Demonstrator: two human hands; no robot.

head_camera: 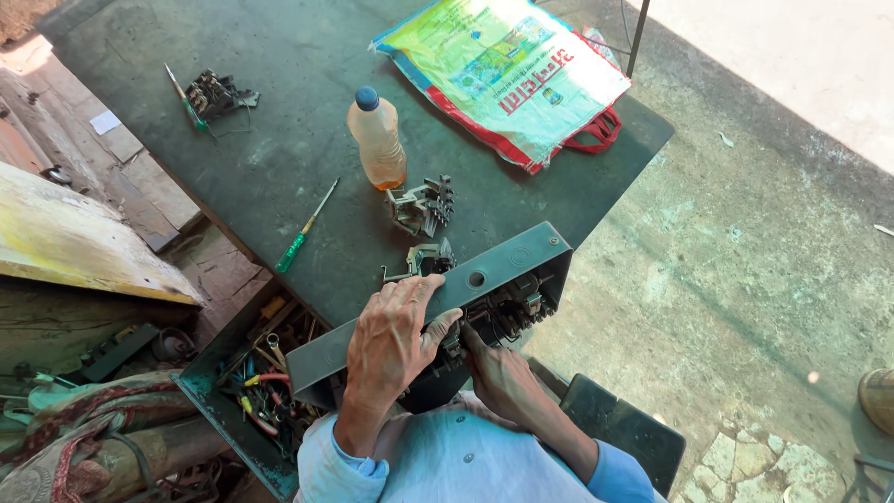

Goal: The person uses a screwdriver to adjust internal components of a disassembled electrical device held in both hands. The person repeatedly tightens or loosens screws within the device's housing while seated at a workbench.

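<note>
A long grey-green metal box [494,265] is tipped on its side at the near edge of the dark table [279,168], its open side facing me with dark electrical parts inside. My left hand [396,340] lies over the box's top wall, fingers curled on its edge, gripping it. My right hand [498,377] reaches into the box's open side, fingers among the parts; what they hold is hidden. Just beyond the box lie two small grey switch assemblies [424,205] [428,259].
A plastic bottle of orange liquid [377,140] stands mid-table. A green-handled screwdriver [303,233] lies left of it. Another part with a second screwdriver [214,96] sits at the far left. A printed woven bag [507,70] lies at the back. An open drawer of tools and wires [265,382] is at lower left.
</note>
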